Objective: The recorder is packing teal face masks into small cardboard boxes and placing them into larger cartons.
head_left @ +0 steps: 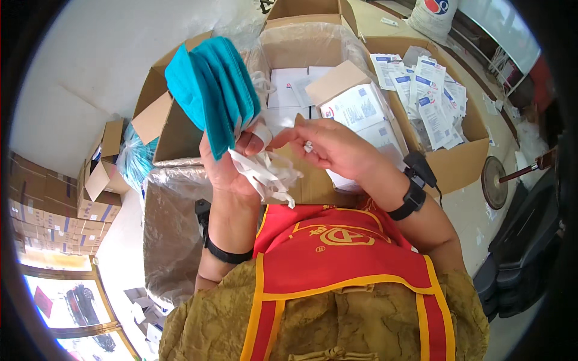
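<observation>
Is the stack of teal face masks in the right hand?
No, the left hand grips the stack of teal face masks, while the right hand only pinches a white ear loop beside it.

The left hand [226,162] grips a stack of teal face masks [214,90] held upright, their white ear loops [265,174] dangling below the palm. The right hand [334,147] pinches what seems to be one loop end beside it, above an open cardboard box [466,150] of white packets [430,99]
</observation>
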